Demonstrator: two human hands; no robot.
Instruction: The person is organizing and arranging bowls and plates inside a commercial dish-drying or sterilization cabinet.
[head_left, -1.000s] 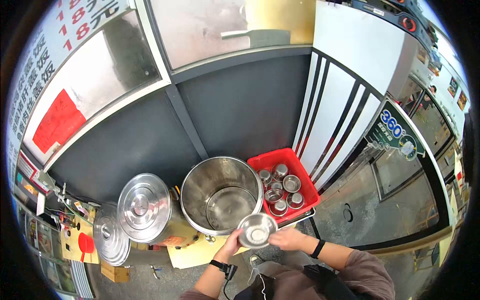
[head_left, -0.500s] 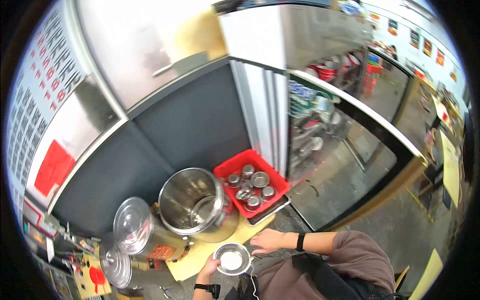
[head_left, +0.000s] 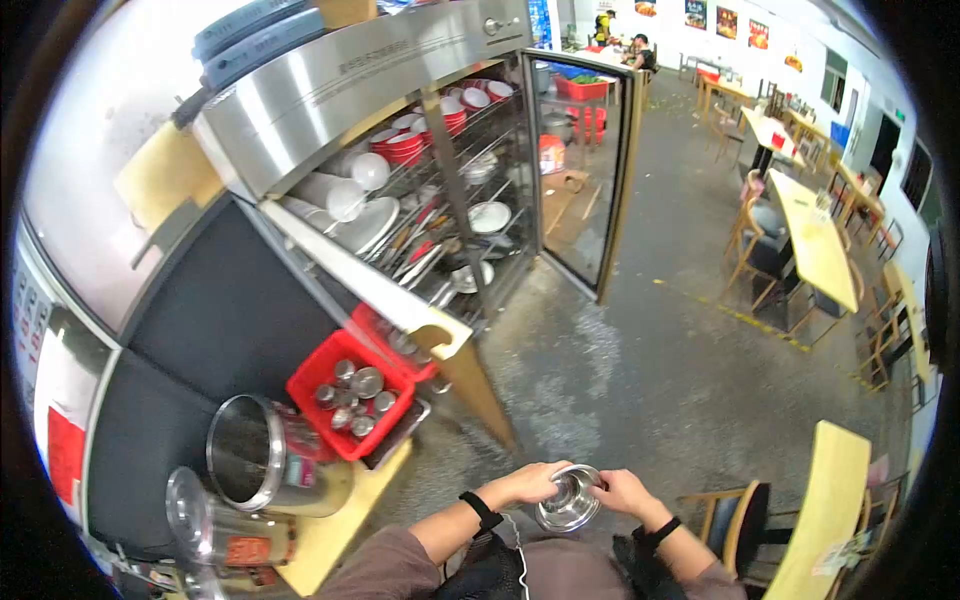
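A shiny stainless steel bowl [head_left: 568,508] is in front of my body, tilted so that its inside faces up toward me. My left hand [head_left: 530,484] grips the left side of its rim. On the opposite side, my right hand [head_left: 626,494] has its fingers closed over the rim. Both wrists wear black bands. The bowl's underside is hidden. To the left, a red plastic basket [head_left: 306,388] contains several small metal cups [head_left: 366,382]. Beside it stands a large open steel pot [head_left: 310,480].
A steel dish cabinet [head_left: 330,95] with open glass doors [head_left: 585,190] holds white and red bowls, plates and utensils. Clear-lidded containers [head_left: 215,525] stand at lower left. Wooden tables [head_left: 815,240] and chairs [head_left: 748,525] line the right. Two people [head_left: 640,55] are far back.
My view has swung right, toward the cabinet and dining area. My right hand, earlier at the bowl's edge with its fingers loose, now grips the rim. The bowl is more tilted.
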